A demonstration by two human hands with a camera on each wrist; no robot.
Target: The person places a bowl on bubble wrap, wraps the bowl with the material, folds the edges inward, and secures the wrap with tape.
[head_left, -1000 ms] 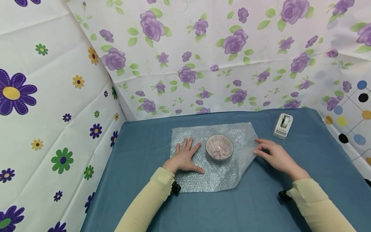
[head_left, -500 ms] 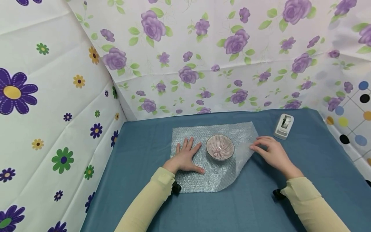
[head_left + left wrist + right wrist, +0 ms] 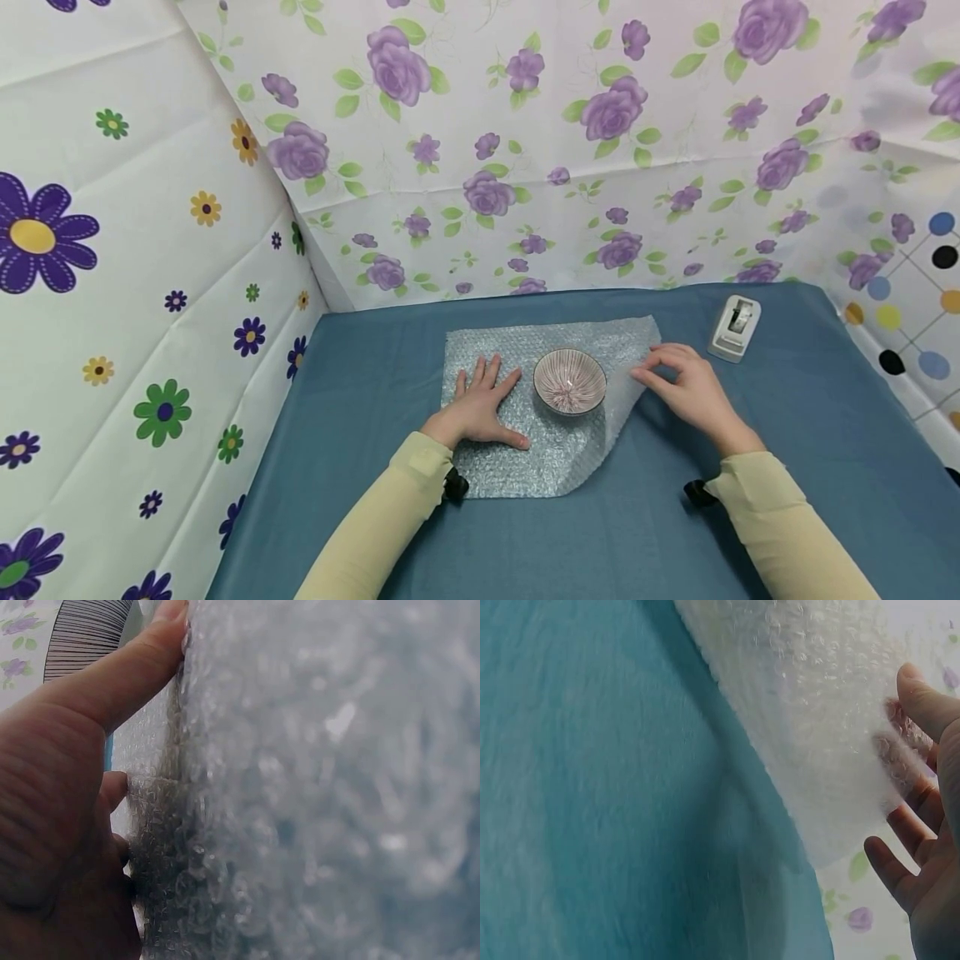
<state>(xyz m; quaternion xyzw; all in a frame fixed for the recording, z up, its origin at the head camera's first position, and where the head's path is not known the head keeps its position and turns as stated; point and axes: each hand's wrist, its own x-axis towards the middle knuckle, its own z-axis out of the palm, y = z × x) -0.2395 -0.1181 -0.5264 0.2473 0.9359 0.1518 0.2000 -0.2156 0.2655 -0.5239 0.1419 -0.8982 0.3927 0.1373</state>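
Observation:
A sheet of bubble wrap [image 3: 517, 471] lies on the blue cloth, its right side lifted and curling in toward the bowl. On it, right of centre, a small bowl [image 3: 570, 382] with thin radiating stripes stands upright. My left hand [image 3: 480, 414] rests flat on the wrap left of the bowl, fingers spread. Pinched between the thumb and fingers of my right hand [image 3: 693, 398] is the raised right edge. The right wrist view shows the thumb [image 3: 924, 701] before the wrap [image 3: 795, 727] and fingertips behind it. The striped bowl [image 3: 90, 637] shows partly in the left wrist view.
A white tape dispenser [image 3: 735, 328] stands at the back right of the blue-clothed table [image 3: 360, 367]. Flower-printed sheets [image 3: 480, 142] hang behind and at the left, with a dotted one at the right. Dark wrist devices [image 3: 454, 485] sit at both cuffs.
My right hand has moved left and slightly away from me, drawing the wrap's right edge closer to the bowl. My left hand and the bowl have kept their places.

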